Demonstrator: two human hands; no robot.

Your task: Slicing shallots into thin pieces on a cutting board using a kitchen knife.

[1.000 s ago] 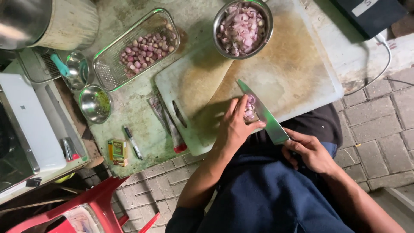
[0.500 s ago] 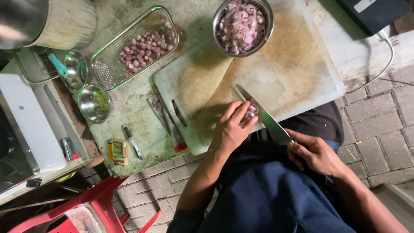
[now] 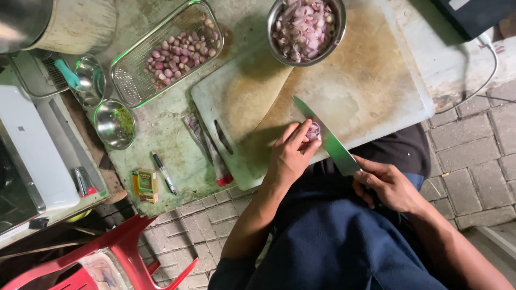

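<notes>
I see the left hand (image 3: 290, 156) curled over a shallot (image 3: 313, 130) at the near edge of the cutting board (image 3: 371, 80), fingertips pinning it; right hand (image 3: 389, 185) closed round the knife (image 3: 325, 137), blade touching the shallot's right side

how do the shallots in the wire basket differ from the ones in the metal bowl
Those in the wire basket are whole, round, peeled bulbs; those in the metal bowl are cut into thin pieces. The basket's lie in a sparse layer, the bowl's are heaped. Both are purple-pink.
</notes>
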